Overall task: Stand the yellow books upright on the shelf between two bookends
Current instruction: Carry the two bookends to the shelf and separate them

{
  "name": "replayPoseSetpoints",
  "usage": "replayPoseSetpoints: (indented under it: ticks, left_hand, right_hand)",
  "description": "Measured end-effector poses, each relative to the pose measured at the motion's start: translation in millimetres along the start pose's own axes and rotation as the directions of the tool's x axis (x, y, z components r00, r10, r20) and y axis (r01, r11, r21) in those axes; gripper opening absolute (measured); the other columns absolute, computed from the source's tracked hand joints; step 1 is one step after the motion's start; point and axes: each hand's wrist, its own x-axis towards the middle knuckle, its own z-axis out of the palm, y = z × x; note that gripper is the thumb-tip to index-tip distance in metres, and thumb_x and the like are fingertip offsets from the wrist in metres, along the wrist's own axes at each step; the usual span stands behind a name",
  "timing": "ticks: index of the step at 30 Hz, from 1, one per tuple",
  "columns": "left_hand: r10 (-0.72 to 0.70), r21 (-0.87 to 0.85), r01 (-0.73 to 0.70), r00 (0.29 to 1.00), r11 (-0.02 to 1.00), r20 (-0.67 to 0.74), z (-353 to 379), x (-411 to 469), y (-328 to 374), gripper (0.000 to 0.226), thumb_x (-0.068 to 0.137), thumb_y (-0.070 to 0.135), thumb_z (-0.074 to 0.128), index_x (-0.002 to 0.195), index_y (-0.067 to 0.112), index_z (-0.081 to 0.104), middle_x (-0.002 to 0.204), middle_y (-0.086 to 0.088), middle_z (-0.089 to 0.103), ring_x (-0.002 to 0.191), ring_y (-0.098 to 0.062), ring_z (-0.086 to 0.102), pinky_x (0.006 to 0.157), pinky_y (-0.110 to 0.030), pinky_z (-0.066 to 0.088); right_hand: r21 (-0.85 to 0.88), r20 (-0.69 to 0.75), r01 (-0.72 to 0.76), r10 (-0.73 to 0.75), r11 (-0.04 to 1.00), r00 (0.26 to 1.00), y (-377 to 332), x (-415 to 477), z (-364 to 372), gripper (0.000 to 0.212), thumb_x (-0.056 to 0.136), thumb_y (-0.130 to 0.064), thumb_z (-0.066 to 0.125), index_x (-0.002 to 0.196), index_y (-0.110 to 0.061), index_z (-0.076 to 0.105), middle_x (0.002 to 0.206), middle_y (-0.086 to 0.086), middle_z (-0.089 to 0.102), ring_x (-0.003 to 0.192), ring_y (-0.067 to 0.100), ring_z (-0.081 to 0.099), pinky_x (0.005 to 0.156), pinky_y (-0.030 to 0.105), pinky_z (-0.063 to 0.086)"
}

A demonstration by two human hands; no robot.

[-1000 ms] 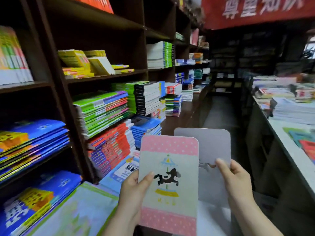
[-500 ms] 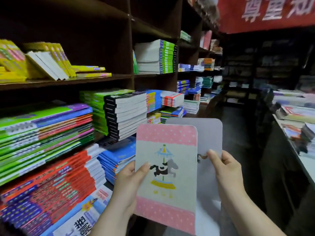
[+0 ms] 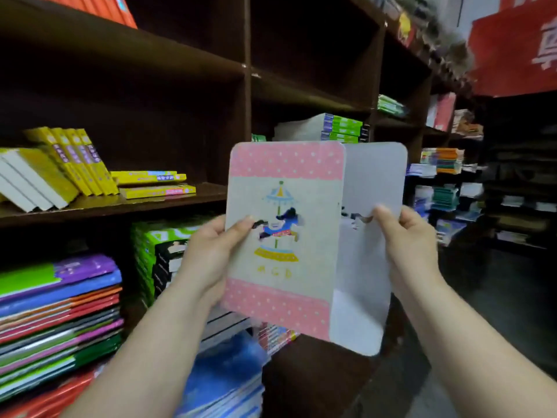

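Observation:
My left hand (image 3: 211,251) grips a pink and cream bookend (image 3: 283,236) with a carousel horse cut-out, held upright at chest height. My right hand (image 3: 404,236) holds a second bookend (image 3: 373,182), seen from its plain grey back, just right of the first. Several yellow books (image 3: 75,161) lean left on the dark wooden shelf (image 3: 120,206) at the left. Three more yellow books (image 3: 153,184) lie flat in a small pile beside them. Both bookends are in the air, to the right of that shelf bay.
Stacks of coloured books (image 3: 57,312) fill the bay below the shelf, with a green and black stack (image 3: 159,248) to their right. Blue books (image 3: 223,378) lie low down in front. A dark upright divider (image 3: 247,116) bounds the bay. An aisle runs along the right.
The view has swung left and up toward the shelf with the yellow books. Both hands have risen, still holding the two bookends side by side.

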Motion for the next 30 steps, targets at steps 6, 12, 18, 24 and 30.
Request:
replayPoseSetpoints:
  ticks: [6, 12, 18, 24, 30]
  left_hand:
    - [0.253, 0.103, -0.237, 0.948, 0.966, -0.193, 2.7, 65.7, 33.5, 0.022, 0.092, 0.007, 0.042, 0.077, 0.014, 0.058, 0.046, 0.009, 0.068, 0.043, 0.0, 0.064, 0.041, -0.016, 0.052]
    - [0.396, 0.224, -0.337, 0.856, 0.915, -0.331, -25.7, 94.5, 60.7, 0.039, 0.094, 0.009, 0.04, 0.067, 0.013, 0.068, 0.047, 0.012, 0.069, 0.046, 0.002, 0.065, 0.049, -0.014, 0.054]
    - [0.441, 0.256, -0.37, 0.833, 0.893, -0.334, -70.4, 115.7, 79.1, 0.016, 0.092, 0.014, 0.044, 0.087, 0.014, 0.06, 0.06, 0.009, 0.074, 0.057, -0.002, 0.069, 0.063, -0.023, 0.058]
    - [0.455, 0.29, -0.383, 0.857, 0.877, -0.243, -101.1, 135.2, 97.2, 0.019, 0.092, 0.011, 0.042, 0.092, 0.013, 0.061, 0.066, 0.007, 0.075, 0.063, -0.005, 0.07, 0.067, -0.024, 0.058]
    - [0.404, 0.269, -0.354, 0.901, 0.896, -0.159, -104.8, 160.4, 92.0, 0.019, 0.092, 0.009, 0.042, 0.086, 0.014, 0.059, 0.057, 0.009, 0.073, 0.054, -0.002, 0.068, 0.057, -0.02, 0.056]
  right_hand:
    - [0.227, 0.1, 0.119, -0.144, 0.967, 0.984, 2.6, 103.4, 57.2, 0.03, 0.084, -0.014, 0.058, 0.055, -0.008, 0.057, 0.042, -0.011, 0.049, 0.049, 0.001, 0.036, 0.052, 0.025, 0.029]
    - [0.406, 0.223, 0.063, -0.165, 0.912, 0.961, 6.0, 146.5, 121.0, 0.043, 0.085, -0.009, 0.055, 0.045, -0.021, 0.045, 0.029, -0.021, 0.048, 0.033, -0.005, 0.038, 0.047, 0.02, 0.031]
    - [0.461, 0.247, 0.077, -0.211, 0.884, 0.946, 5.0, 149.9, 168.8, 0.041, 0.086, -0.01, 0.053, 0.048, -0.023, 0.046, 0.045, -0.011, 0.05, 0.035, -0.008, 0.041, 0.043, 0.012, 0.03]
    - [0.408, 0.236, 0.091, -0.201, 0.909, 0.951, -2.9, 135.7, 210.2, 0.038, 0.09, -0.012, 0.048, 0.053, -0.022, 0.043, 0.056, -0.008, 0.045, 0.046, -0.002, 0.044, 0.046, 0.015, 0.031]
    - [0.31, 0.177, 0.148, -0.21, 0.939, 0.961, 1.4, 132.4, 238.4, 0.021, 0.091, -0.013, 0.045, 0.072, -0.008, 0.052, 0.058, -0.005, 0.045, 0.055, 0.004, 0.039, 0.052, 0.023, 0.031]
